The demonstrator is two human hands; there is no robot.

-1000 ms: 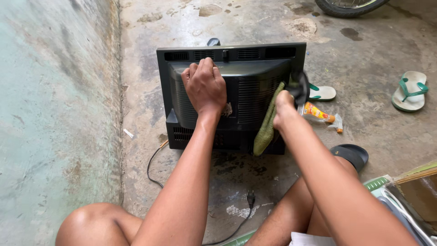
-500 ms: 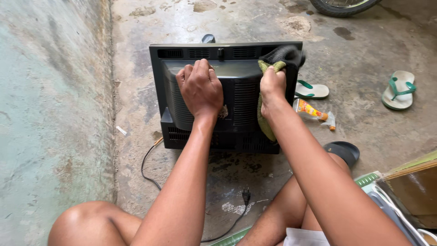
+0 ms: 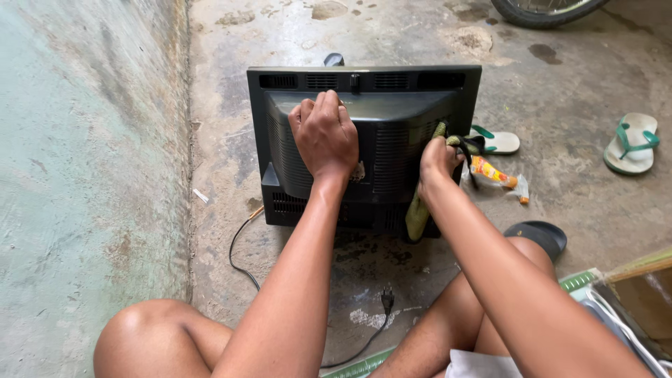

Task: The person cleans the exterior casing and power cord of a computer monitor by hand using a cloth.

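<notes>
Nearby, sandals (image 3: 495,142) flank the television (image 3: 371,140); right hand (image 3: 437,159) clutches rag (image 3: 420,206).

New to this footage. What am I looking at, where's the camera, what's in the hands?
There is no machine here: one camera sits on a person's head and looks down at their own bare arms and knees. They sit on a concrete floor beside a greenish wall. In front of them stands an old black television, its vented back facing the camera. The left hand lies flat on top of the casing. The right hand grips a green cloth against the set's right side. The power plug lies unplugged on the floor. Nearby lie two green-strapped sandals, a black sandal and an orange packet.
</notes>
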